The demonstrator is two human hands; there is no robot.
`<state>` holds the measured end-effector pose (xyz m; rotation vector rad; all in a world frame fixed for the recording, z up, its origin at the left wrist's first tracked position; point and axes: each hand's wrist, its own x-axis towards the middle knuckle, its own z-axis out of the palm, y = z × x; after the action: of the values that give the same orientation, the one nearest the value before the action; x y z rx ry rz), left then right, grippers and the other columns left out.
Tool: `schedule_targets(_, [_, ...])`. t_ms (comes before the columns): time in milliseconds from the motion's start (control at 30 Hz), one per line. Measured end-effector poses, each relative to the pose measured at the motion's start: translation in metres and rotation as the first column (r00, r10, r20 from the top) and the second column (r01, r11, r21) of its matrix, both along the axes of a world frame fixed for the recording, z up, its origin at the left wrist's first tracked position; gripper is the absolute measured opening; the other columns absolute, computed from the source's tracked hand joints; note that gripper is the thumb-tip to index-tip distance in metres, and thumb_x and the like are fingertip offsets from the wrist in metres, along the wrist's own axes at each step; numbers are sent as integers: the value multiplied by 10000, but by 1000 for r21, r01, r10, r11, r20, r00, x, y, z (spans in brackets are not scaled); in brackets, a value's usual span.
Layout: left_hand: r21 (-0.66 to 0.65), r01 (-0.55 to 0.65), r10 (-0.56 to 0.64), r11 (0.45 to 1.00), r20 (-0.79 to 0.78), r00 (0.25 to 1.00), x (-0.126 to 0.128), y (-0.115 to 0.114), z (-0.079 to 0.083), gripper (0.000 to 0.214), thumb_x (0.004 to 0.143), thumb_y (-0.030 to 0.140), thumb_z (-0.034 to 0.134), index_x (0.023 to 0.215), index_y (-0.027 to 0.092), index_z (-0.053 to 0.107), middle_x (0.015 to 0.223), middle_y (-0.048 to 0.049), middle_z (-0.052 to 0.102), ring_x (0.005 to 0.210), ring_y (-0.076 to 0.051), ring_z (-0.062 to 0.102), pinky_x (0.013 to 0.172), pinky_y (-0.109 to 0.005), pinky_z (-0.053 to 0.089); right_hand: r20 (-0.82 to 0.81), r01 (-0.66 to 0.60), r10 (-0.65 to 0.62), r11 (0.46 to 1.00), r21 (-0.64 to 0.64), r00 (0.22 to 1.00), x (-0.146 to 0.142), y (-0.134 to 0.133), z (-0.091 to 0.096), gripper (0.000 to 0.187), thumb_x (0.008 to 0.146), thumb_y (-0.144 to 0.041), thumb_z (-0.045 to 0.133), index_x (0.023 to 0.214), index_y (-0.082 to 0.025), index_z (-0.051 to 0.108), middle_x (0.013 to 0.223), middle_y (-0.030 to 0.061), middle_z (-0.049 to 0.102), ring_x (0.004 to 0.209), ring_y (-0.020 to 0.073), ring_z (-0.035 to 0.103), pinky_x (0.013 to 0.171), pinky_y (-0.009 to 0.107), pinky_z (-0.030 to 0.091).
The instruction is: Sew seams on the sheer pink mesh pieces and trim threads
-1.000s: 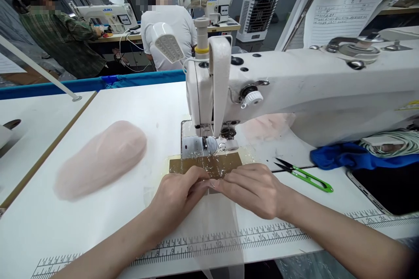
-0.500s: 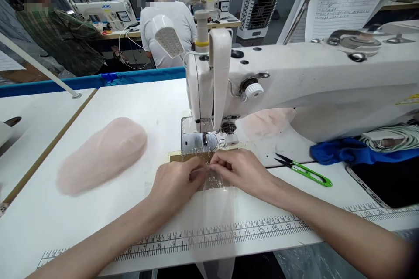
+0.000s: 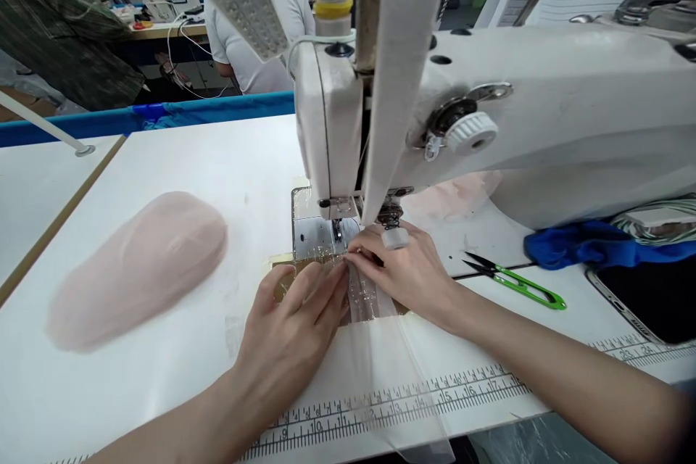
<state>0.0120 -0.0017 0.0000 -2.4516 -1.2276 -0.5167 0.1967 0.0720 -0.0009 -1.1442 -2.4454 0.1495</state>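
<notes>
A sheer, pale fabric strip (image 3: 383, 359) runs from the presser foot (image 3: 338, 230) of a white sewing machine (image 3: 337, 123) down over the table's front edge. My right hand (image 3: 407, 268) pinches its upper end between thumb and index finger, just in front of the foot. Beside it, my left hand (image 3: 299, 326) lies palm down, its outer fingers somewhat apart. The index fingertip and thumb are together at the strip's left edge, close to my right fingertips. Under both hands is a brown, taped patch (image 3: 283, 290). The needle tip is hard to make out.
A pink, oval sheer piece (image 3: 141, 268) lies on the left of the white table. More pink fabric (image 3: 457, 194) is behind the needle area. Green thread snips (image 3: 522, 286), a blue cloth (image 3: 587, 245) and a phone (image 3: 652, 297) lie right. Two people sit beyond.
My view has moved closer to the machine. My left hand has unfolded from a tight pinch, its fingers now reaching forward. My right hand has moved up nearer the presser foot; the strip's lower end has swung right.
</notes>
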Motion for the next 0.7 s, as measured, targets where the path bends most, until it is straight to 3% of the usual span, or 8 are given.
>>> schedule_targets(100, [-35,-4,5,999,14,1000,-2,7,2,258,977,183,487,1187,154,635,1216,-20,686,1071,-217,611,907,-420,334,43,-91,83,973,213,996,6,-3,-1,234,974,-223,475,955,-201,707,807,24,692,684,136,582,676,303,348])
schedule_targets(167, [-56,-11,12,998,26,1000,-3,11,2,258,981,190,481,1183,167,639,1190,-7,700,1071,-214,617,905,-418,331,92,-136,115,953,269,989,8,-6,0,241,968,-190,472,1059,-205,694,822,31,698,724,152,592,682,312,347])
schedule_targets(233, [-67,-19,21,998,35,999,-4,14,2,266,985,203,473,1195,188,637,1191,0,700,1077,-215,618,904,-416,331,151,-140,101,951,277,983,9,-8,0,254,963,-186,470,1097,-183,686,849,51,699,746,170,588,699,329,350])
schedule_targets(367, [-65,-43,45,997,29,999,-3,13,2,284,980,221,486,1228,211,622,1236,-11,675,1106,-222,611,899,-406,338,219,-129,73,958,256,973,8,-8,-2,262,965,-211,457,992,-159,712,940,79,693,782,191,579,734,361,352])
schedule_targets(533, [-57,-82,82,995,-4,997,-1,12,2,296,985,241,470,1236,185,617,1250,-40,666,1142,-235,597,910,-413,329,217,-118,62,959,258,974,7,-4,-3,291,965,-220,458,881,-158,729,982,80,686,845,214,578,747,385,352])
schedule_targets(700, [-67,-101,100,993,-18,995,1,16,1,303,984,250,464,1242,199,615,1235,-70,674,1174,-253,579,931,-422,326,218,-98,39,959,267,975,6,0,-4,272,967,-223,469,917,-173,731,977,67,683,877,215,576,760,384,353])
